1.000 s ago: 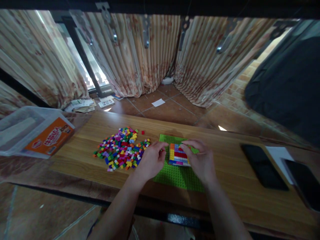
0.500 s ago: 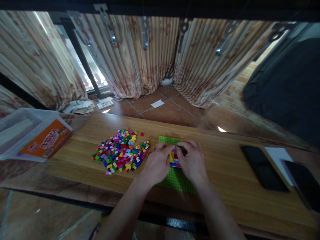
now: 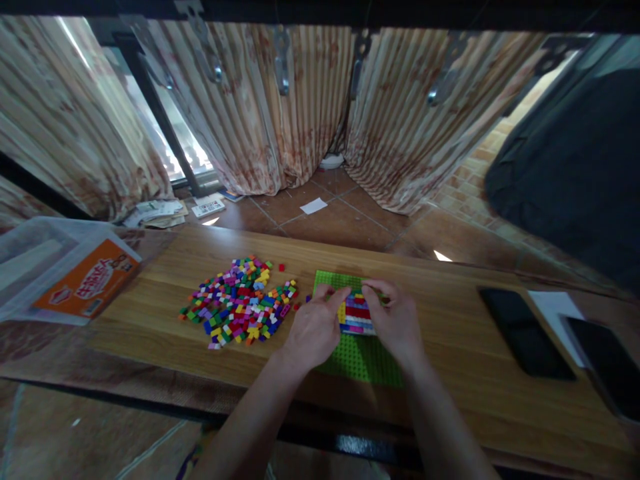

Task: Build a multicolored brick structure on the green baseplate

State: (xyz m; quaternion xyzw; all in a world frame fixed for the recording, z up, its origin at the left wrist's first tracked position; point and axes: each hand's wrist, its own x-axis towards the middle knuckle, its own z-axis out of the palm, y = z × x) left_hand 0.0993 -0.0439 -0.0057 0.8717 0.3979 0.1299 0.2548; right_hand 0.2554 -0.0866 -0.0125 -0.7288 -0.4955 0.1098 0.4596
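Observation:
A low block of coloured toy bricks (image 3: pixel 357 313) in rows of red, blue, yellow and white sits on a green studded baseplate (image 3: pixel 361 360). Over its left edge lies my left hand (image 3: pixel 315 328), index finger stretched to the back left corner and the other fingers curled. From the other side, my right hand (image 3: pixel 397 325) holds the block's right edge, thumb and fingertips bent together at the back right corner. Any small brick between those fingertips is hidden. Left of the baseplate spreads a pile of loose toy bricks (image 3: pixel 245 300).
A clear plastic box (image 3: pixel 75 230) with an orange label stands at the table's left end. On the right lie a black tablet-like slab (image 3: pixel 527 333), a white paper (image 3: pixel 555 307) and a dark phone-like device (image 3: pixel 607 363). Curtains hang beyond the wooden table (image 3: pixel 460 320).
My right hand closed in over the block half a second ago, then drew back to the right, uncovering more rows. My left index finger moved right onto the block's back left corner.

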